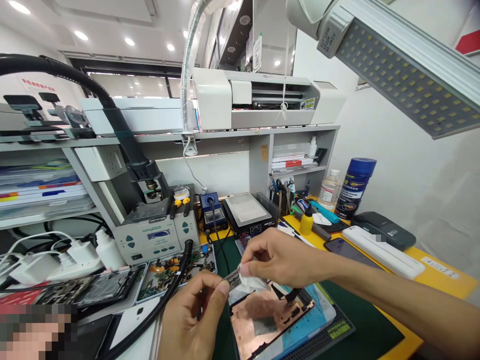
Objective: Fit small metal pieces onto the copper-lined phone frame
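A crumpled white tissue (252, 285) — pinched between the right hand's (281, 255) thumb and fingers — touches a thin grey metal strip (233, 278) pinched in the left hand (195, 315), above a flat copper-coloured panel (247, 330) lying on a blue-and-white pad (323, 302) over a dark green mat (363, 320).

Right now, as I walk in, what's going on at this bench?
A person is working bare-handed at a cluttered bench. The left hand pinches a thin grey piece; the right hand pinches a white wipe close by. Whether those two touch is hard to tell. A copper-coloured panel lies just below the wipe.
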`<state>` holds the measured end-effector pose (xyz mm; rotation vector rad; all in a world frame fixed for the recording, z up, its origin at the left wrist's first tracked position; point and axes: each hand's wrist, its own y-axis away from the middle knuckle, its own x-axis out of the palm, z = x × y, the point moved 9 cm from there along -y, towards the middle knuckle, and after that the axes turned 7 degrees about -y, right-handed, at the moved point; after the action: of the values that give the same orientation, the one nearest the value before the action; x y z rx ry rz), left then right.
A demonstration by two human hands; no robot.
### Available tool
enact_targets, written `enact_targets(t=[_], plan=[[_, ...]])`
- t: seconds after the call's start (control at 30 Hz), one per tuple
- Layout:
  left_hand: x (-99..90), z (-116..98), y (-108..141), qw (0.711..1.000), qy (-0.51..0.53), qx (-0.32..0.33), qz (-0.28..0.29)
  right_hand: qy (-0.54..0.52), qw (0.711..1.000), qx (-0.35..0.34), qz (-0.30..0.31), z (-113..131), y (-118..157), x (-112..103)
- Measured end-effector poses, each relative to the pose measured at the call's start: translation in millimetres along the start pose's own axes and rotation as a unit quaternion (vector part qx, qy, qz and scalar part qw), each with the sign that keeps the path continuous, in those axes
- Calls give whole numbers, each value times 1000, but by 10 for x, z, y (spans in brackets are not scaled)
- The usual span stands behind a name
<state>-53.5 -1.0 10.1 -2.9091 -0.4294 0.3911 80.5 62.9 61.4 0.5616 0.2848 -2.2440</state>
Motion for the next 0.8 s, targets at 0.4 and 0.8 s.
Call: enact_targets(t=[0.4,0.8], plan=[[-112,220,-43,981,164,-81,-69,-134,990,3,-44,-149,35,-231],[24,303,-64,961,241,-87,-103,-243,969,21,-21,-90,-60,50]])
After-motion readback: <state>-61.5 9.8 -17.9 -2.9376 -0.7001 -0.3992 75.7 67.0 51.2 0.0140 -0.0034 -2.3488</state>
